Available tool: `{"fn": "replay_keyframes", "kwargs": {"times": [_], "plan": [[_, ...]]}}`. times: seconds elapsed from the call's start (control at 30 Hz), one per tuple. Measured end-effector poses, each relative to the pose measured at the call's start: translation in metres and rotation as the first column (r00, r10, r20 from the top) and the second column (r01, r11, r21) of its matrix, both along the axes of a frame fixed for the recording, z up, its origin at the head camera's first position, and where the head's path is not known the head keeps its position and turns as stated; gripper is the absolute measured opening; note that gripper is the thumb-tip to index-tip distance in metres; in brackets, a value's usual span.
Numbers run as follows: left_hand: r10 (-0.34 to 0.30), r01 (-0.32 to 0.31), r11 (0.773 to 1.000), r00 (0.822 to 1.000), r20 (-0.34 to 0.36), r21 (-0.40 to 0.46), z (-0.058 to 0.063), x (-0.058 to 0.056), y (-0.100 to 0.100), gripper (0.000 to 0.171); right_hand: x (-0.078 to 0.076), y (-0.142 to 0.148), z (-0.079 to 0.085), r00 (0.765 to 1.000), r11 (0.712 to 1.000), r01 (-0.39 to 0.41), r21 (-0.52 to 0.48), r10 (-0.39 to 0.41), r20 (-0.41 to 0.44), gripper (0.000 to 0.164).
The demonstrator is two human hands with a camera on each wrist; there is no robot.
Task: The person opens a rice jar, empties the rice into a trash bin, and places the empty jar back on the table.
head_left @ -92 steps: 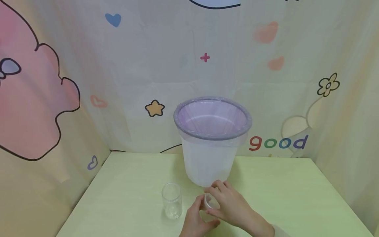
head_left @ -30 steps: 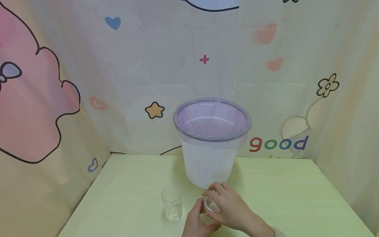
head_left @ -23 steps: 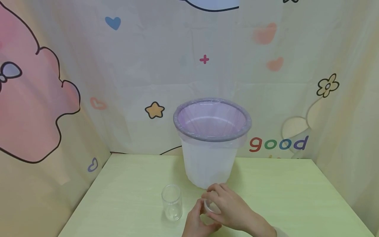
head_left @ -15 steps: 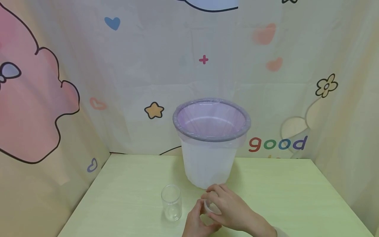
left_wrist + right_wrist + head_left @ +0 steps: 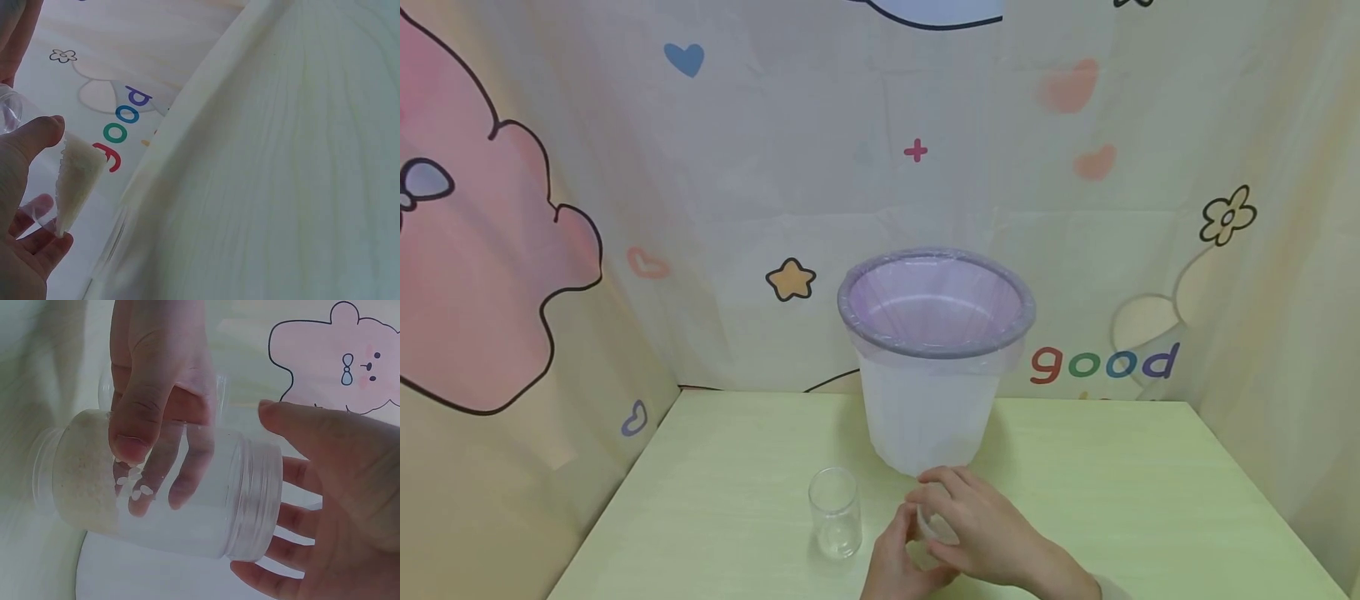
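My left hand [image 5: 898,560] grips the body of a clear jar with thumb and fingers. The jar [image 5: 203,528] holds what looks like rice [image 5: 87,478], and several loose grains cling inside its wall. In the left wrist view the rice [image 5: 78,175] lies in a slanting heap. My right hand [image 5: 996,533] curls loosely round the jar's clear ribbed lid [image 5: 257,512]. In the right wrist view its thumb stands a little off the lid, while the fingers lie around the far side. From the head view, my hands cover much of the jar.
An upright clear drinking glass [image 5: 837,529] stands just left of my hands. Right behind them is a white waste bin [image 5: 932,408] with a purple rim and a plastic liner. The pale green table [image 5: 1120,492] ends at a printed curtain [image 5: 760,175].
Both hands stay in the same place at the jar. My right thumb and fingers have spread a little wider around the lid. The glass and bin have not moved.
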State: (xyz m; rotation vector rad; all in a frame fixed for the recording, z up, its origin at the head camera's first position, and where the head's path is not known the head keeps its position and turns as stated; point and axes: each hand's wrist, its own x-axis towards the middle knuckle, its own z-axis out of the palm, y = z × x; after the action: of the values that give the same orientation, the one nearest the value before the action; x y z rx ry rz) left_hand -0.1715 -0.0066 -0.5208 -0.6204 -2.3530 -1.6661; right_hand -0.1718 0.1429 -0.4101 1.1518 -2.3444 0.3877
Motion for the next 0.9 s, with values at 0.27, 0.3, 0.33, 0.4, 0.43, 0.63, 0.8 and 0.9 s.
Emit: {"fn": "replay_keyframes", "kwargs": {"times": [0.27, 0.3, 0.33, 0.4, 0.43, 0.63, 0.8, 0.9], "plan": [[-0.005, 0.008, 0.999, 0.997, 0.075, -0.042, -0.0005, 0.0018, 0.0007, 0.066, 0.0021, -0.0019, -0.0011, 0.985, 0.985, 0.171, -0.022, -0.17, 0.021, 0.049], [-0.004, 0.007, 0.999, 0.997, 0.076, -0.042, -0.0003, 0.002, 0.001, 0.066, 0.0024, -0.0019, -0.001, 0.983, 0.983, 0.184, -0.025, -0.183, 0.027, 0.049], [-0.008, 0.011, 0.999, 0.997, 0.076, -0.038, -0.0004, 0.002, 0.0013, 0.066, 0.0025, -0.0018, -0.0008, 0.981, 0.981, 0.194, -0.027, -0.193, 0.033, 0.049], [-0.013, 0.016, 0.999, 0.997, 0.079, -0.033, -0.0006, 0.0016, 0.0018, 0.066, 0.0028, -0.0014, -0.0006, 0.978, 0.978, 0.206, -0.028, -0.204, 0.039, 0.05], [-0.014, 0.016, 0.999, 0.997, 0.079, -0.032, -0.0007, 0.0013, 0.002, 0.066, 0.0027, -0.0012, -0.0009, 0.978, 0.978, 0.206, -0.03, -0.205, 0.037, 0.05], [-0.018, 0.02, 0.999, 0.998, 0.067, -0.026, 0.0004, 0.0016, 0.0024, 0.069, 0.0015, 0.0002, -0.0024, 0.984, 0.983, 0.181, -0.038, -0.181, 0.005, 0.048], [-0.022, 0.023, 0.999, 0.998, 0.056, -0.022, 0.0023, 0.002, 0.0025, 0.069, 0.0006, 0.001, -0.0021, 0.989, 0.988, 0.148, -0.041, -0.148, -0.008, 0.045], [-0.016, 0.018, 0.999, 0.996, 0.082, -0.029, 0.0035, 0.0029, 0.0024, 0.07, 0.0006, 0.0008, -0.0014, 0.991, 0.99, 0.134, -0.033, -0.134, 0.0, 0.044]]}}
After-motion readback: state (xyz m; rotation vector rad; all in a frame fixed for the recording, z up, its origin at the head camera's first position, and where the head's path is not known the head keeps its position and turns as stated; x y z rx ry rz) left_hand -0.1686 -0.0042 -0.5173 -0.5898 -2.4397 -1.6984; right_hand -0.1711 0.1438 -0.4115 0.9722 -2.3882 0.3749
